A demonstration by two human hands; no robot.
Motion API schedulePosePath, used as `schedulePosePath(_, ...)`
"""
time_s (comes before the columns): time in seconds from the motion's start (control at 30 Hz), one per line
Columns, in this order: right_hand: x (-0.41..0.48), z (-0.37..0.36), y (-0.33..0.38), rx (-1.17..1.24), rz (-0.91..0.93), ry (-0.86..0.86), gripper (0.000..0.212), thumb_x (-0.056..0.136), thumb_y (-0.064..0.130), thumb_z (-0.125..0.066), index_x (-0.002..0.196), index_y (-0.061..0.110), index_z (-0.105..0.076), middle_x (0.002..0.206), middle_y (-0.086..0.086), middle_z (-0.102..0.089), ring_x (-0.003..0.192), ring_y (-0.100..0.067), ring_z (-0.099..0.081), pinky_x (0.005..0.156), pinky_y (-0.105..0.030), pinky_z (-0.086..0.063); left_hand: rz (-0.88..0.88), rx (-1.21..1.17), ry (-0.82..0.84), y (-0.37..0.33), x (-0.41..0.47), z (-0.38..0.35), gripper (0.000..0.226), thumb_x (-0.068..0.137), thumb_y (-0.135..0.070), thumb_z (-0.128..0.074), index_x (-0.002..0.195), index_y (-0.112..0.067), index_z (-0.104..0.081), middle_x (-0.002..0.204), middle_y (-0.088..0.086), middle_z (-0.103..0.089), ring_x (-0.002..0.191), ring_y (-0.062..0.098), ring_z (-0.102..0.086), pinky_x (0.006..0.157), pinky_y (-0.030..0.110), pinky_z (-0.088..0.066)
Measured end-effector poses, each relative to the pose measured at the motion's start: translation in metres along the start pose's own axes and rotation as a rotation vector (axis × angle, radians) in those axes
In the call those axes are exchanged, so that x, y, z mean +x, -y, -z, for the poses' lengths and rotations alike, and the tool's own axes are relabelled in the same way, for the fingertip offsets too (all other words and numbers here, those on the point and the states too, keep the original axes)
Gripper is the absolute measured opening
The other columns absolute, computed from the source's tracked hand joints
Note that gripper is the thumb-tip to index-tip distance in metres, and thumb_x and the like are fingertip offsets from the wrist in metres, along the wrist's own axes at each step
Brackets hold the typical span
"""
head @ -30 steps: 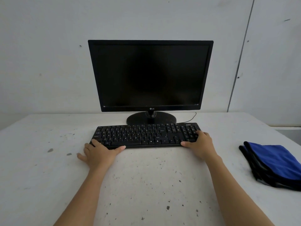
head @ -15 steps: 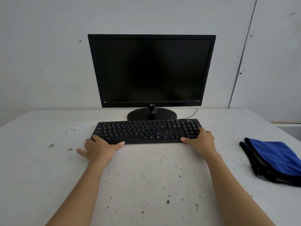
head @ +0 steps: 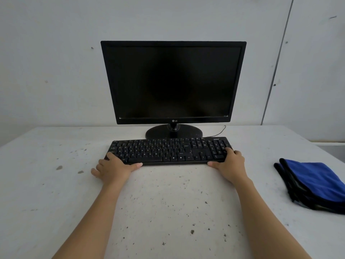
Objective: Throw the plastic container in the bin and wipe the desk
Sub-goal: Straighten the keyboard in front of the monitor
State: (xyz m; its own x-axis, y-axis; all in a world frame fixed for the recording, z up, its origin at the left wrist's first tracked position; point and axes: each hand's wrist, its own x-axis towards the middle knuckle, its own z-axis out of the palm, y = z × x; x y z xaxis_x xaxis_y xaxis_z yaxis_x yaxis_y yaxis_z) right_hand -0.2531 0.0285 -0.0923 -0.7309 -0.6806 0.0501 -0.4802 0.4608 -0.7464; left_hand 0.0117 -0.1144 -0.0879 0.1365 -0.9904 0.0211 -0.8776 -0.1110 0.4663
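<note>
Just the one head view here, looking down over both forearms. The white desk (head: 56, 202) fills the lower half of the shot and it's pretty grubby, with dark specks and crumbs scattered all over, thickest in the middle between the arms, plus a couple of bigger smudges off to the left.

The black keyboard (head: 168, 150) sits flat near the back of the desk, just in front of the round foot of the black monitor (head: 173, 81), whose screen is dark. A thin cable (head: 221, 130) curls out behind the keyboard's right end.

The left hand (head: 113, 168) is at the keyboard's left end. Its thumb lies flat along the front edge, one finger is up on the corner, and the other fingers are spread loosely on the desk, so it's touching more than gripping. The right hand (head: 228, 164) has hold of the right end, with the thumb against the front edge and the fingers curled over the number-pad corner.

The folded blue cloth (head: 315, 182) with black edging lies on the desk at the far right, well apart from the right hand and partly cut off by the frame. Behind everything there's a plain pale wall (head: 46, 62).
</note>
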Motion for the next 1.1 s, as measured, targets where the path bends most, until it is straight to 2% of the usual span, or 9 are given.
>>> schedulePosePath(0.13,0.005,-0.001,0.004,0.018,0.006,-0.023,0.081,0.078,0.034,-0.074,0.143,0.009,-0.032,0.144,-0.016,-0.030,0.136,-0.033,-0.023,0.111,-0.044,-0.031,-0.002,-0.052,-0.031,-0.003,0.005,0.000,0.103,0.055,-0.062,-0.076,0.131,-0.007,-0.035,0.131,0.025,-0.045,0.124,0.041,-0.039,0.107,0.044,-0.024)
schedulePosePath(0.33,0.024,-0.005,0.015,0.107,0.005,-0.076,0.072,0.078,0.029,-0.075,0.137,0.006,-0.042,0.139,-0.016,-0.035,0.135,-0.033,-0.027,0.109,-0.045,-0.034,-0.034,-0.130,-0.089,-0.020,0.025,0.003,0.096,0.059,-0.057,-0.077,0.130,-0.007,-0.037,0.131,0.024,-0.044,0.125,0.040,-0.038,0.106,0.046,-0.025)
schedulePosePath(0.6,0.038,-0.024,0.013,0.210,-0.006,-0.127,0.068,0.081,0.021,-0.072,0.137,0.002,-0.038,0.151,-0.015,-0.019,0.141,-0.030,-0.024,0.115,-0.043,-0.026,-0.071,-0.160,-0.102,-0.026,0.046,-0.015,0.086,0.067,-0.047,-0.075,0.131,-0.004,-0.038,0.131,0.020,-0.049,0.122,0.040,-0.045,0.105,0.047,-0.028)
schedulePosePath(0.67,0.042,-0.025,0.015,0.232,-0.021,-0.131,0.063,0.082,0.019,-0.071,0.134,0.001,-0.040,0.149,-0.014,-0.020,0.137,-0.030,-0.028,0.112,-0.040,-0.028,-0.077,-0.182,-0.110,-0.030,0.051,-0.017,0.083,0.069,-0.045,-0.075,0.130,-0.004,-0.039,0.131,0.020,-0.050,0.120,0.039,-0.047,0.104,0.047,-0.029)
schedulePosePath(0.73,0.045,-0.025,0.016,0.202,-0.027,-0.140,0.059,0.082,0.020,-0.071,0.130,0.000,-0.042,0.144,-0.015,-0.025,0.133,-0.031,-0.031,0.108,-0.040,-0.032,-0.081,-0.199,-0.115,-0.032,0.054,-0.018,0.081,0.069,-0.044,-0.075,0.129,-0.003,-0.040,0.129,0.020,-0.051,0.119,0.039,-0.049,0.103,0.047,-0.031)
schedulePosePath(0.87,0.046,-0.026,0.019,0.020,-0.035,-0.136,0.068,0.083,0.033,-0.069,0.135,0.004,-0.037,0.148,-0.017,-0.022,0.138,-0.034,-0.018,0.107,-0.044,-0.034,-0.089,-0.225,-0.103,-0.031,0.059,-0.022,0.080,0.072,-0.040,-0.074,0.131,-0.001,-0.037,0.132,0.020,-0.049,0.121,0.038,-0.047,0.103,0.049,-0.034)
schedulePosePath(1.1,0.046,-0.024,0.024,0.044,-0.043,-0.115,0.063,0.087,0.027,-0.064,0.137,0.002,-0.036,0.151,-0.018,-0.019,0.141,-0.034,-0.013,0.110,-0.045,-0.029,-0.109,-0.180,-0.071,-0.029,0.055,-0.023,0.080,0.075,-0.046,-0.068,0.135,-0.003,-0.036,0.138,0.017,-0.042,0.127,0.036,-0.040,0.104,0.051,-0.033)
